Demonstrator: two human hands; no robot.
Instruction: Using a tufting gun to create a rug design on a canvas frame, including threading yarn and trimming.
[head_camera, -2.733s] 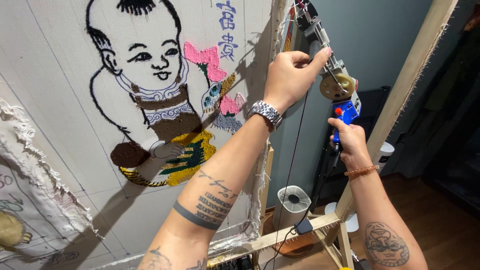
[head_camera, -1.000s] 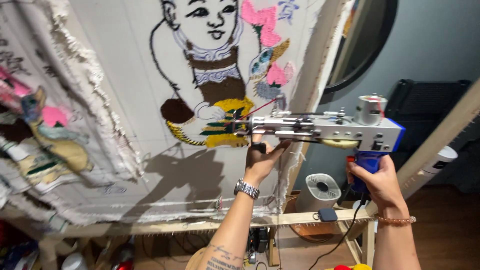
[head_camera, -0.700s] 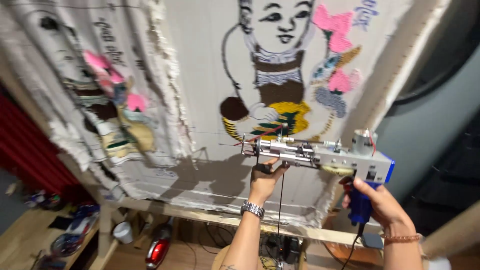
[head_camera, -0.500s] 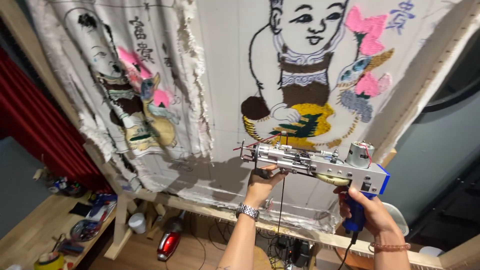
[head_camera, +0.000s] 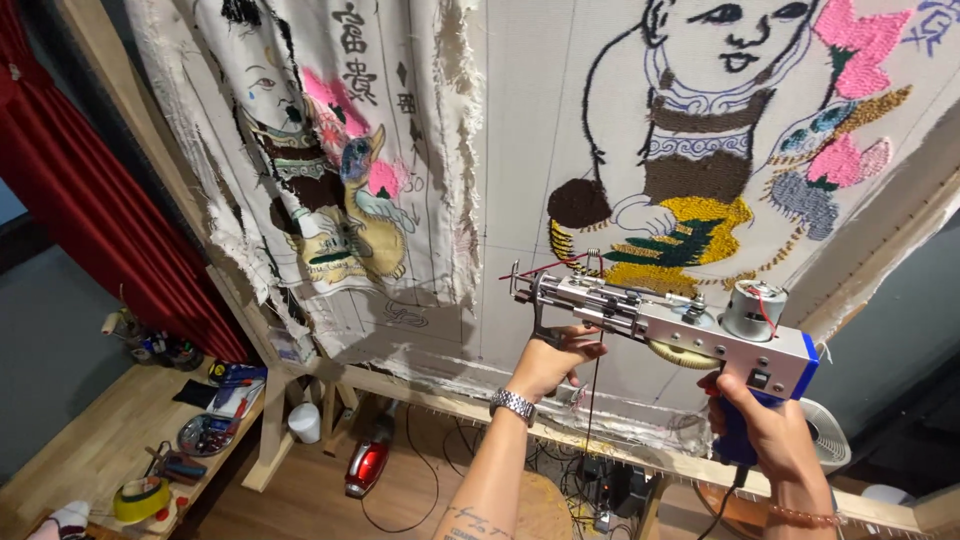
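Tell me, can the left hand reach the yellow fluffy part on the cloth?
Probably yes. The left hand holds the front of the tufting gun, just below the yellow tufted patch, and nothing sits between them except the gun itself.

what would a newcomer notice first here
The silver and blue tufting gun at lower centre, held by the left hand under its front and the right hand on its blue grip. Behind it hangs a white cloth tufted with a child figure.
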